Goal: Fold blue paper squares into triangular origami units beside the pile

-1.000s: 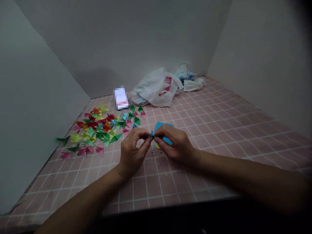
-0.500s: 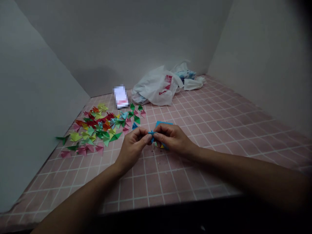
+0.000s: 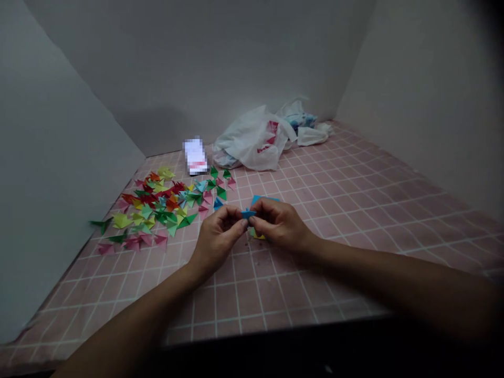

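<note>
Between my two hands is a small folded blue origami paper (image 3: 248,214), pinched from both sides above the table. My left hand (image 3: 220,230) has thumb and forefinger closed on its left end. On the other end, the thumb and fingers of my right hand (image 3: 283,226) are closed too. Partly hidden behind my right hand lie blue paper sheets (image 3: 264,200), with a bit of yellow paper (image 3: 258,236) showing below the fingers. A blue folded paper crane (image 3: 218,203) rests just beyond my left hand.
Many-coloured folded paper cranes (image 3: 157,205) spread over the left of the pink checked tablecloth (image 3: 338,210). A lit phone (image 3: 196,156) stands behind them. White plastic bag (image 3: 252,139) and a blue-white package (image 3: 297,118) lie at the back, near the walls.
The blue paper has turned in my fingers and now shows a wider, flatter shape. Both hands have shifted only slightly; everything else stays put.
</note>
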Demonstrator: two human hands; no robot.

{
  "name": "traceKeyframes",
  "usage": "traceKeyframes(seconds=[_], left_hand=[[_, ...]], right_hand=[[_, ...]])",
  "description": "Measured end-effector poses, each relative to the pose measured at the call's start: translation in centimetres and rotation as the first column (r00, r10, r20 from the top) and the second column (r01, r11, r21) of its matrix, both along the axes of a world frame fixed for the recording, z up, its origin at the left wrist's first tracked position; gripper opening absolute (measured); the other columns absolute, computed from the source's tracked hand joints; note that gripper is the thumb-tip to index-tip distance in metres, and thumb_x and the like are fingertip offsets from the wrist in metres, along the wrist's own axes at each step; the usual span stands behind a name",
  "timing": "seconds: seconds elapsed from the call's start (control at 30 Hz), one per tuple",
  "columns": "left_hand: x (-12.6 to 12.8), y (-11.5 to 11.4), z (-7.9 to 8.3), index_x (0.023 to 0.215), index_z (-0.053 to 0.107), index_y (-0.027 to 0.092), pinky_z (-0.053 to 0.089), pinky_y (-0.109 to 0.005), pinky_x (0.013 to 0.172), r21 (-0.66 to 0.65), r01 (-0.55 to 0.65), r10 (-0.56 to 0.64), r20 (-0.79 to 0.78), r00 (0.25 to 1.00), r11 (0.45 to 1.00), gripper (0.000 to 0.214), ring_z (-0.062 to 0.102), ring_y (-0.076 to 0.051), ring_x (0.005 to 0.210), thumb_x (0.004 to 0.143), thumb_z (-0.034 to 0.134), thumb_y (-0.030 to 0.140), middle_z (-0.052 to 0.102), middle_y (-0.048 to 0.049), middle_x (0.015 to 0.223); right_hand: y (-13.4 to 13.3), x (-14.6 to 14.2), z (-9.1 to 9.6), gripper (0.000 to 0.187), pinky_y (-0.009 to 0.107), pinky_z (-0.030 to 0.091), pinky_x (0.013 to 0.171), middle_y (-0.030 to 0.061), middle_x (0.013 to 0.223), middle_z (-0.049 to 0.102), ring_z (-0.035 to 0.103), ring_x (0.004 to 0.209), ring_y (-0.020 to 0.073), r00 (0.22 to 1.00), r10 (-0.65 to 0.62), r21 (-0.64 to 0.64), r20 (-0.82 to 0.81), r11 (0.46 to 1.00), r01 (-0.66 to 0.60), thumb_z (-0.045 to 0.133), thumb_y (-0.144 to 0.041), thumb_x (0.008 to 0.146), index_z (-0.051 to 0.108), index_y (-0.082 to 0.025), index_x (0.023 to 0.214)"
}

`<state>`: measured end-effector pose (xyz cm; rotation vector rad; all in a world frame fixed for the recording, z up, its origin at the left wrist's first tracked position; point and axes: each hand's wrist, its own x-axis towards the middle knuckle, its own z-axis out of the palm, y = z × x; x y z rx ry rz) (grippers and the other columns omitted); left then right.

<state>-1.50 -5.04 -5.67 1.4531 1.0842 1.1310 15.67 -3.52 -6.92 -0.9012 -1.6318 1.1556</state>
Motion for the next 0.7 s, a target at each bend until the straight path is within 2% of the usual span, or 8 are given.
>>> traceKeyframes(seconds=[0.23, 0.37, 0.47, 0.57, 0.63, 0.7], left_hand=[[-0.09, 0.20, -0.54, 0.079, 0.062, 0.018, 0.045, -0.025, 0.060, 0.070, -0.048, 0.056, -0.129, 0.990, 0.996, 0.012, 0.057, -0.012, 0.064, 0.077, 0.069, 0.027, 0.062, 0.0002, 0.071], [-0.10, 0.05, -0.49, 0.079, 0.061, 0.018, 0.046, -0.026, 0.061, 0.152, -0.046, 0.076, -0.197, 0.977, 0.987, 0.010, 0.058, -0.013, 0.066, 0.079, 0.067, 0.026, 0.063, -0.0005, 0.072], [-0.01, -0.13, -0.25, 0.080, 0.063, 0.018, 0.048, -0.027, 0.064, 0.264, -0.040, 0.112, -0.261, 0.959, 0.964, 0.006, 0.060, -0.014, 0.069, 0.082, 0.064, 0.023, 0.064, -0.0013, 0.075], [0.06, -0.23, -0.04, 0.078, 0.063, 0.018, 0.047, -0.025, 0.064, 0.397, -0.011, 0.154, -0.329, 0.932, 0.918, 0.006, 0.060, -0.012, 0.066, 0.084, 0.062, 0.018, 0.063, 0.0000, 0.073], [0.07, -0.23, -0.03, 0.075, 0.061, 0.018, 0.047, -0.024, 0.064, 0.457, 0.002, 0.177, -0.349, 0.920, 0.889, 0.008, 0.059, -0.011, 0.064, 0.083, 0.062, 0.015, 0.062, 0.0010, 0.071], [0.05, -0.19, -0.14, 0.076, 0.061, 0.018, 0.048, -0.023, 0.063, 0.450, 0.003, 0.170, -0.344, 0.923, 0.893, 0.008, 0.060, -0.010, 0.063, 0.082, 0.062, 0.014, 0.063, 0.0013, 0.071]], right_hand=[[-0.08, 0.14, 0.44, 0.011, 0.024, 0.043, 0.052, -0.0026, 0.066, 0.057, 0.054, 0.056, 0.0105, 0.997, 0.068, -0.051, -0.027, 0.996, -0.069, 0.060, -0.027, 0.084, 0.056, -0.018, 0.081], [0.06, 0.20, 0.08, 0.010, 0.024, 0.041, 0.053, -0.0023, 0.065, 0.057, 0.052, 0.057, 0.0103, 0.995, 0.003, 0.101, 0.102, 0.995, -0.013, 0.059, -0.021, 0.084, 0.056, -0.018, 0.076], [0.02, 0.16, -0.10, 0.010, 0.024, 0.038, 0.055, -0.0029, 0.065, 0.056, 0.051, 0.058, 0.0100, 0.986, -0.093, 0.247, 0.135, 0.967, 0.057, 0.058, -0.017, 0.085, 0.057, -0.018, 0.075], [-0.15, 0.13, -0.08, 0.010, 0.025, 0.038, 0.057, -0.0033, 0.066, 0.055, 0.050, 0.059, 0.0099, 0.982, -0.137, 0.359, 0.128, 0.930, 0.083, 0.057, -0.016, 0.086, 0.056, -0.018, 0.076], [-0.29, 0.13, -0.01, 0.010, 0.025, 0.037, 0.057, -0.0032, 0.066, 0.055, 0.050, 0.059, 0.0101, 0.976, -0.172, 0.399, 0.130, 0.910, 0.107, 0.058, -0.016, 0.085, 0.056, -0.018, 0.075], [-0.41, 0.15, 0.02, 0.010, 0.024, 0.037, 0.056, -0.0031, 0.066, 0.055, 0.050, 0.058, 0.0103, 0.975, -0.183, 0.383, 0.125, 0.915, 0.123, 0.057, -0.016, 0.085, 0.056, -0.018, 0.076]])
